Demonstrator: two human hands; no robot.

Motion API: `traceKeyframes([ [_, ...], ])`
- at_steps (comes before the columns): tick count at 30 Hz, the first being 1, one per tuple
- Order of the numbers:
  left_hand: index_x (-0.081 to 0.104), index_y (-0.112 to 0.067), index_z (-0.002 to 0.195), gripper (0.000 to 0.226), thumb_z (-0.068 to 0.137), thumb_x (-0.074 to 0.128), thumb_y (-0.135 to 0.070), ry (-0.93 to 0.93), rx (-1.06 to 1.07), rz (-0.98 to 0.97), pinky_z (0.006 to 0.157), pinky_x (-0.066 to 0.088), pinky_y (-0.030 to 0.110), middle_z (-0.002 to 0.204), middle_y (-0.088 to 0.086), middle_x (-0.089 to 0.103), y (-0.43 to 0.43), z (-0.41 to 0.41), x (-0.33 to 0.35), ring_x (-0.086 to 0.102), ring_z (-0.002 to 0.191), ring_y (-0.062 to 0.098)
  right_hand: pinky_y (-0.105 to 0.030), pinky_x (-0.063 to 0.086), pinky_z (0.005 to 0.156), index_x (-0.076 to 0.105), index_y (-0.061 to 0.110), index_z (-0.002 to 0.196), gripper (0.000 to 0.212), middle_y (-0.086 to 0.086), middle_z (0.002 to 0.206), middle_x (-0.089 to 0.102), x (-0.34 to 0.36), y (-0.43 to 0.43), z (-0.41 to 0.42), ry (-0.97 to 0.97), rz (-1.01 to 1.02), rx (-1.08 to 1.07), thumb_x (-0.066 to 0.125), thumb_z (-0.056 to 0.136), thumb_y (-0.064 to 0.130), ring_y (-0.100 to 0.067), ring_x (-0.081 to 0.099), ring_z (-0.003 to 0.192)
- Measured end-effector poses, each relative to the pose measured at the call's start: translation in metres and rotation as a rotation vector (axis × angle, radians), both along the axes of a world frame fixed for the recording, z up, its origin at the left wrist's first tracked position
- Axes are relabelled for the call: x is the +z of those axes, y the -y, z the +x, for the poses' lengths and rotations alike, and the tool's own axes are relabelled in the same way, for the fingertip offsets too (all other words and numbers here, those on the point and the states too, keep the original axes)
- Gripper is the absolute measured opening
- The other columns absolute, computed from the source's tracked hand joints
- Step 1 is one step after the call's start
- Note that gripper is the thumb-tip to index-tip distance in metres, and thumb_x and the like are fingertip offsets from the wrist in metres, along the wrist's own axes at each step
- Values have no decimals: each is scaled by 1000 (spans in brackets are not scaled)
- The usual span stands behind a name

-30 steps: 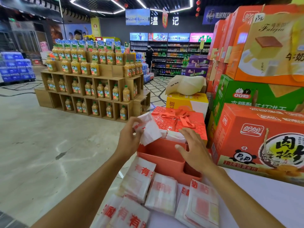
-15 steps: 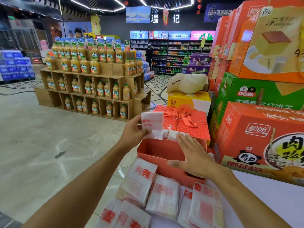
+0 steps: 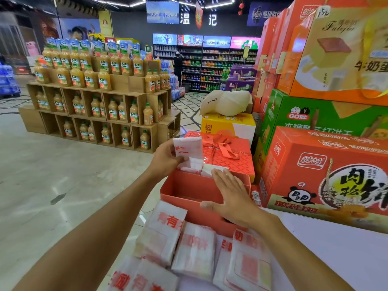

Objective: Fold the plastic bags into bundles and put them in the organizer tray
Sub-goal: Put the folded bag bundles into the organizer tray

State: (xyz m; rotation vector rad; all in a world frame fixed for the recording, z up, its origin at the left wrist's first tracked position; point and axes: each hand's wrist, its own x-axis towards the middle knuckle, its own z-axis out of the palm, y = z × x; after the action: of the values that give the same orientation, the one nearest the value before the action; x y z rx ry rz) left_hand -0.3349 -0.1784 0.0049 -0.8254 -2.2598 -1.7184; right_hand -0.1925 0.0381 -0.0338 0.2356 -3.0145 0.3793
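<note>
Over organizer tray (image 3: 189, 191), left hand (image 3: 165, 159) pinches bundle (image 3: 189, 151) (upright).

Left hand (image 3: 165, 158) turned folded bag (image 3: 188, 152) from tilted to upright, printed face toward camera. Carried it from over organizer tray (image 3: 189, 192) left side to far end; lower edge met bundles (image 3: 207, 172) stacked there. Right hand (image 3: 233, 198) flattened palm-down across tray right side, thumb shifted back to near wall.
</note>
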Motion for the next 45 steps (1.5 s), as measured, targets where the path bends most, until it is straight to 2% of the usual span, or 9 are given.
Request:
traceKeyframes([
  [5, 66, -23, 117, 46, 82, 76, 5, 7, -42, -51, 78, 57, 18, 107, -6, 74, 6, -2, 1, 71, 101, 7, -34, -17, 121, -8, 28, 162, 123, 11, 169, -14, -2, 0, -1, -16, -19, -1, 17, 68, 103, -6, -27, 150],
  [9, 67, -24, 119, 42, 83, 78, -5, -46, 39, -148, 80, 51, 15, 108, -12, 72, 6, -6, -8, 66, 104, 2, -36, -16, 122, -6, 28, 162, 124, 11, 169, -12, -6, 0, -2, -28, -36, -3, 17, 67, 104, -6, -27, 150],
  [19, 49, -33, 125, 63, 78, 81, -4, 5, -33, -216, 79, 56, 24, 112, -17, 64, 0, -10, -12, 62, 108, 9, -37, -15, 122, -6, 28, 163, 122, 11, 170, -11, -4, 1, 0, -20, -68, 1, 19, 69, 102, -5, -27, 150],
  [25, 55, -41, 115, 56, 80, 78, -3, 99, -90, -171, 91, 58, 33, 110, -15, 68, 4, -12, -8, 65, 106, 6, -36, -16, 122, -5, 28, 163, 124, 12, 169, -12, -5, 1, 2, -25, -76, 2, 17, 67, 104, -4, -28, 150],
  [30, 51, -30, 138, 67, 82, 81, -7, -160, 30, -128, 84, 49, 10, 113, -12, 64, 8, -13, -4, 59, 105, -6, -34, -18, 120, -4, 29, 163, 119, 12, 169, -11, -5, 2, 1, -31, -93, 3, 22, 71, 100, -4, -28, 150],
  [34, 66, -30, 130, 54, 84, 79, -4, -242, 11, -247, 89, 56, 30, 118, -11, 64, 9, -14, -5, 63, 103, 8, -33, -18, 120, -3, 29, 163, 123, 13, 169, -10, -6, 2, 1, -35, -96, 1, 17, 67, 103, -3, -28, 149],
  [39, 67, -29, 126, 48, 84, 81, -10, -193, 66, -279, 91, 57, 39, 120, -7, 64, 9, -11, -13, 60, 100, 5, -33, -20, 119, -4, 30, 162, 118, 13, 169, -12, -5, 3, 3, -25, -96, -1, 20, 70, 100, -2, -29, 149],
  [42, 66, -29, 126, 47, 82, 83, -26, -255, 109, -363, 92, 54, 43, 121, -3, 58, 6, -12, -11, 56, 106, 14, -32, -20, 119, -3, 30, 163, 120, 13, 169, -10, -6, 3, 2, -38, -96, 1, 19, 69, 101, -3, -29, 149],
  [45, 61, -33, 129, 64, 72, 83, -52, -358, 192, -589, 99, 43, 50, 129, -5, 49, -1, -16, -6, 48, 121, 19, -32, -21, 119, -3, 30, 163, 122, 13, 169, -10, -7, 3, 1, -45, -106, 3, 17, 67, 103, -2, -30, 148],
])
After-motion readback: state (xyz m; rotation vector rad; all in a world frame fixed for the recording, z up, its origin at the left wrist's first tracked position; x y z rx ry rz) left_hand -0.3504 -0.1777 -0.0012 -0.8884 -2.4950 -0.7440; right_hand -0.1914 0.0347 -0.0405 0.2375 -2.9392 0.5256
